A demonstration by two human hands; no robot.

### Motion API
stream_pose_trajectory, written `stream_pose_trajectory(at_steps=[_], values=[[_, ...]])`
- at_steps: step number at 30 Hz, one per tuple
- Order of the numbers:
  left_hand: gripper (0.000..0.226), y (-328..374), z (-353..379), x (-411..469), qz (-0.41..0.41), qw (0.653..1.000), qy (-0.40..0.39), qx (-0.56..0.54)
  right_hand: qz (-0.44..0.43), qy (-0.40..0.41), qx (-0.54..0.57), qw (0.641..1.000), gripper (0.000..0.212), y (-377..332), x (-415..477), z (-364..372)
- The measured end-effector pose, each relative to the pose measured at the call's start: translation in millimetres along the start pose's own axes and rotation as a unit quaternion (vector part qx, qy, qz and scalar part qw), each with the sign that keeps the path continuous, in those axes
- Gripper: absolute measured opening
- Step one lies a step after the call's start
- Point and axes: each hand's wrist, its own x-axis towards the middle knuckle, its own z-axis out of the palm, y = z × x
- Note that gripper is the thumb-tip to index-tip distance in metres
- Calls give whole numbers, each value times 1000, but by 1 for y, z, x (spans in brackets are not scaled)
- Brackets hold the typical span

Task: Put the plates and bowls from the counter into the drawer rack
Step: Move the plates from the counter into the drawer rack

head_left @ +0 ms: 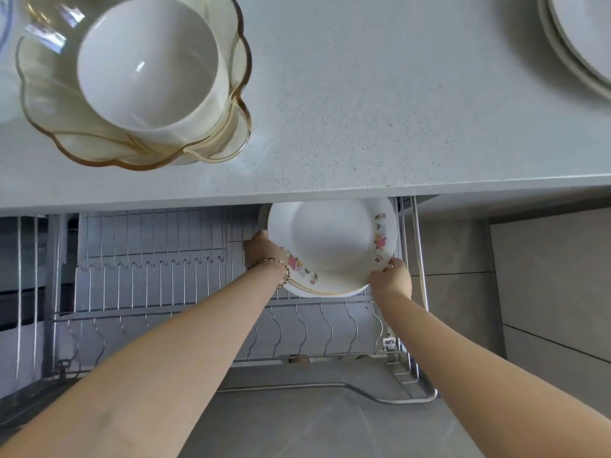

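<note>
Two bare forearms, one bracelet

Both forearms were uncovered along their whole visible length, with no sleeve or cuff showing on either one. The left hand [261, 247] was bare, and a thin gold-coloured chain bracelet [274, 264] circled its wrist, its small links catching the light, one part of the chain hanging a little looser toward the right side of the wrist. The right hand [391, 279] was bare too, and its wrist carried no band. The fingernails [389, 266] seen on the right hand were short and looked unpainted; those of the left hand could not be made out.
</note>
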Motion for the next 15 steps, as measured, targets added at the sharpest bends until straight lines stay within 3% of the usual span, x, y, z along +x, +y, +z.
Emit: stream_pose_trajectory(at_steps=[6, 9, 13, 15], values=[[38, -3, 3, 2, -20, 1000, -14, -15, -19, -11, -16, 1000, 36, 7, 2, 7], [54, -9, -2, 4, -36, 998, -29, -45, -14, -15, -18, 1000, 39, 6, -2, 6], [61, -11, -6, -1, -104, 956, -101, -254, -16, -31, -21, 999, 48, 2, 4, 4], [59, -9, -6, -3, -129, 942, -127, -282, -32, -37, -23, 999, 48, -5, 11, 3]])
